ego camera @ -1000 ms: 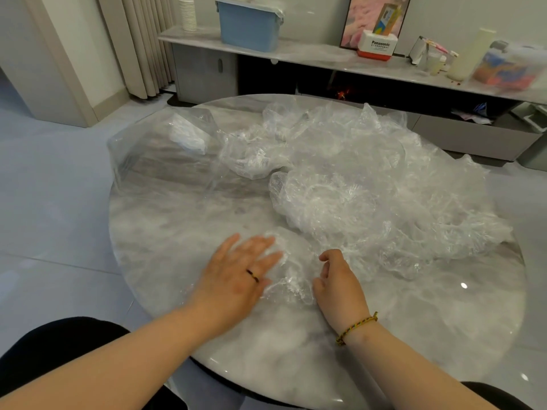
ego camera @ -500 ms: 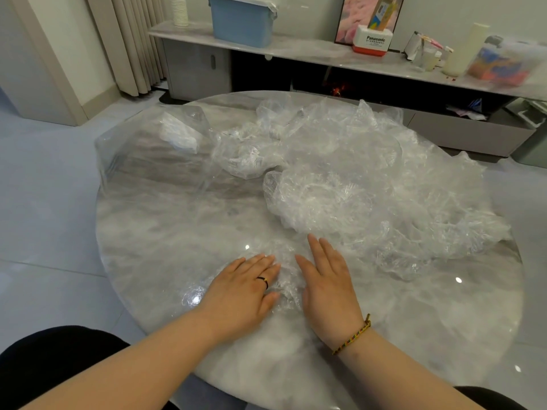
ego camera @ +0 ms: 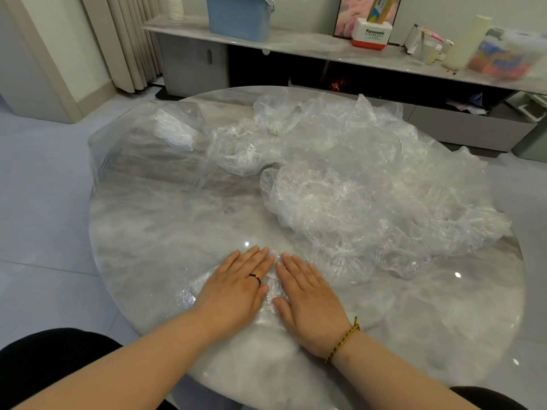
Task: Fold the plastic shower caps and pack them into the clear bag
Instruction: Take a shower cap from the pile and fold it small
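Left hand and right hand press a shower cap flat on the table
Both hands lie palm down, side by side, fingers straight and slightly spread; the cap beneath is thin, clear and crinkled, its edge showing past the left hand. Beyond, a heap of crumpled clear caps covers the table's right half; the clear bag lies far left
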### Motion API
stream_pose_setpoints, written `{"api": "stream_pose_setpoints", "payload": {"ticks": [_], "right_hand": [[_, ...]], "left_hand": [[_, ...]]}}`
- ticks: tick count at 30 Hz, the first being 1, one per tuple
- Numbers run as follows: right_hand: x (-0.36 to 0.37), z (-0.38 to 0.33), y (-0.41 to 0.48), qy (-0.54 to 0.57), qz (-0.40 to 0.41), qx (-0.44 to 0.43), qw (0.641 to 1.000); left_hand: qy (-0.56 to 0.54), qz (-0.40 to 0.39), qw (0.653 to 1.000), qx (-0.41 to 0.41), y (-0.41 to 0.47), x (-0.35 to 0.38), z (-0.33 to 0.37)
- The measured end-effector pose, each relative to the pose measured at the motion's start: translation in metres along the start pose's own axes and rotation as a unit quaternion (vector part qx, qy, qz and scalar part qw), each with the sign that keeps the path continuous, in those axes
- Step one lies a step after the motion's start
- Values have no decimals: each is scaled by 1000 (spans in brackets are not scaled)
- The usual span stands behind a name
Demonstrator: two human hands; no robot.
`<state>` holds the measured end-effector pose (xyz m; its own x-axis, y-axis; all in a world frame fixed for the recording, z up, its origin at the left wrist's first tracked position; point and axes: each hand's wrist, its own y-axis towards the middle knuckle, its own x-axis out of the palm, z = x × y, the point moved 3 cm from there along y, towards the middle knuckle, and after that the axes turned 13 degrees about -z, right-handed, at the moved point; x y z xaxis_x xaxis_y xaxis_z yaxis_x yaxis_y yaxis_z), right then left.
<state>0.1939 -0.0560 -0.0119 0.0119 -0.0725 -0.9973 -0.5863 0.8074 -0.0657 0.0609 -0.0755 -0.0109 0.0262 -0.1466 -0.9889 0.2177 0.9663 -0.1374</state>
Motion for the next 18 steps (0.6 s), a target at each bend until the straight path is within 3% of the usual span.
{"api": "stream_pose_setpoints", "payload": {"ticks": [12, 15, 18], "right_hand": [[2, -1, 1, -11, -12, -9, 1000], [3, -2, 1, -13, 26, -9, 1000], [-2, -3, 0, -23, 136, -58, 989]], "left_hand": [[-9, -83, 996, 24, -1, 6, 0], [-6, -79, 997, 7, -3, -7, 2], [-108, -43, 993, -2, -5, -12, -3]]}}
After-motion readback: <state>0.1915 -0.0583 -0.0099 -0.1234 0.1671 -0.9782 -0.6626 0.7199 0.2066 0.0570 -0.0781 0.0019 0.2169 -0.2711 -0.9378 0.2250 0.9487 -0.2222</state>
